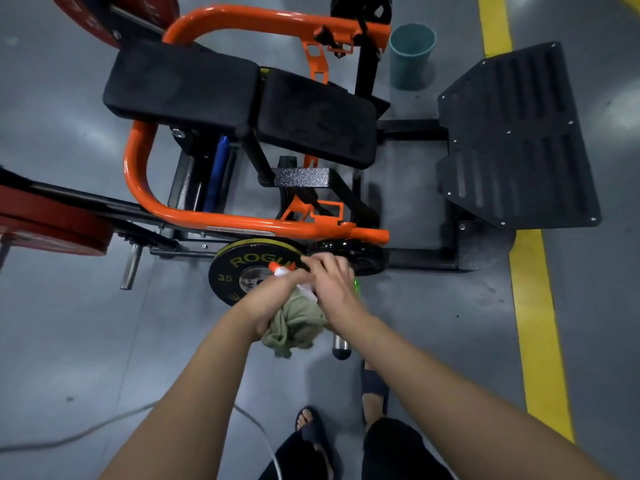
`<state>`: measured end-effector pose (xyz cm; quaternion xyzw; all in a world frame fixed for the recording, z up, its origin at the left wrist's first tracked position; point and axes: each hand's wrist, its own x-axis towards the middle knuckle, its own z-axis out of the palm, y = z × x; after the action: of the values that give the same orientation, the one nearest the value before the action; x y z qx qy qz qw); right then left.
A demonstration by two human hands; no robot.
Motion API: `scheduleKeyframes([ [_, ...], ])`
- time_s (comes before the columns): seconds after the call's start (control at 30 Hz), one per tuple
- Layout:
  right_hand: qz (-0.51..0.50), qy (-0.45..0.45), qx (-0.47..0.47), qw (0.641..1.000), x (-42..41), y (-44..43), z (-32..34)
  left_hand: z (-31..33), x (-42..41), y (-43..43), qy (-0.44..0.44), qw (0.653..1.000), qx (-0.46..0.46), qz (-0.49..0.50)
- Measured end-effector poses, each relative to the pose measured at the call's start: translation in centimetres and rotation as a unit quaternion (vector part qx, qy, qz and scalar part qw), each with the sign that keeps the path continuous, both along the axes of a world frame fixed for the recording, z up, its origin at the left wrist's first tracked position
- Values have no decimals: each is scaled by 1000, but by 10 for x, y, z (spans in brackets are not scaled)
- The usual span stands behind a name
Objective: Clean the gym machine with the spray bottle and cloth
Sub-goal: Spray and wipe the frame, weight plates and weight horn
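Spray bottle (281,270) sits right between the two hands, low and near, just in front of the gym machine (221,220), white head and orange nozzle poking out to the left over a black weight plate (239,268) lettered in yellow. Left hand (273,301) is clamped tight, fingers curled round a bunched olive cloth (294,329) that hangs below the fist. Right hand (334,284) lies across the bottle's body, its fingers (322,263) close together and only gently bent, tips reaching towards the far side; whether they actually grip the bottle I cannot tell, and just a sliver of green shows at the hand's right edge. Now the count: one bottle, one cloth, one black plate marked 35. On the machine, two black pads (183,88) side by side inside the orange tube frame, and one ribbed black footplate (516,140) out to the right. Two red plates (48,226) on the left, one of them far. One teal bin (410,57) stands at the far side, and a yellow floor line (533,306) runs down the right.
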<state>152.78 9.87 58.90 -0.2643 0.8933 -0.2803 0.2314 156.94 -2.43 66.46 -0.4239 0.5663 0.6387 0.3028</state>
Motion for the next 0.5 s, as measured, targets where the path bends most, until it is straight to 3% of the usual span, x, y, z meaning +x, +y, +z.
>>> scheduleKeyframes([
  [0.13,-110,-2,1,994,2,-3,-23,-24,-8,-6,-13,984,4,177],
  [0.2,-173,-160,-89,968,-4,4,-25,-45,-13,-11,-28,966,-14,257],
  [0.27,-209,-405,-189,870,-3,10,-24,-61,-20,-11,-25,952,-66,296],
  [0.3,-214,-465,-219,831,-1,12,-31,-70,-25,-11,-23,946,-96,309],
  [0.37,-195,-485,-245,817,2,6,-53,-89,-38,-9,-21,936,-126,329],
  [0.5,-226,-410,-226,854,-2,-10,-94,-129,-55,-17,-28,934,-86,346],
])
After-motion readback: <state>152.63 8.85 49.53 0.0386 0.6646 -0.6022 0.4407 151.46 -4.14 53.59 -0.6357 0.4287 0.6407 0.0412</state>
